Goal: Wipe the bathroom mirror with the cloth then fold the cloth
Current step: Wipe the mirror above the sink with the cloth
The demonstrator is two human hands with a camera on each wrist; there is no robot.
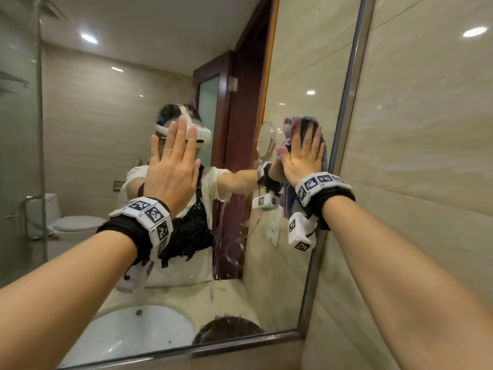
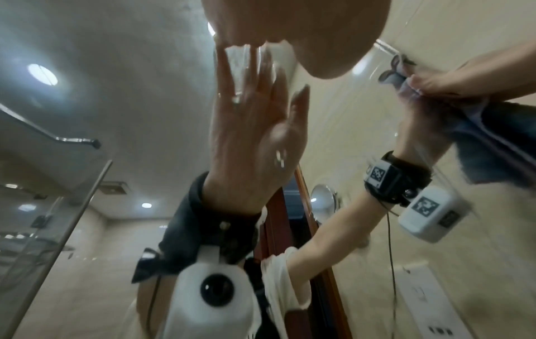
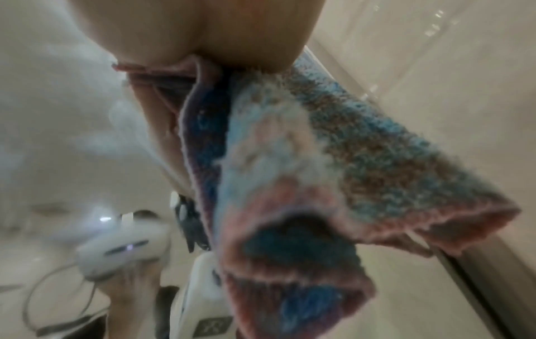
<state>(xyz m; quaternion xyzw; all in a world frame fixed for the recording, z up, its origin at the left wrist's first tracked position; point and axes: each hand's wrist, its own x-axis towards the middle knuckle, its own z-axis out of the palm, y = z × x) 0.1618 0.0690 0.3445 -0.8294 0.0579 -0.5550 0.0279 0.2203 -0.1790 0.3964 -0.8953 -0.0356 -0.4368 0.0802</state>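
Note:
The mirror fills the head view, with a metal frame along its right and lower edges. My left hand lies flat on the glass, fingers straight and together, holding nothing; its palm shows at the top of the left wrist view above its reflection. My right hand presses a pink and blue terry cloth against the glass near the right frame, fingers straight. The cloth hangs down below the palm and also sticks out above the fingertips.
Water streaks run down the glass between my arms. Beige tiled wall begins right of the frame. A white sink and a dark round object show at the mirror's lower edge. A round shaving mirror is reflected.

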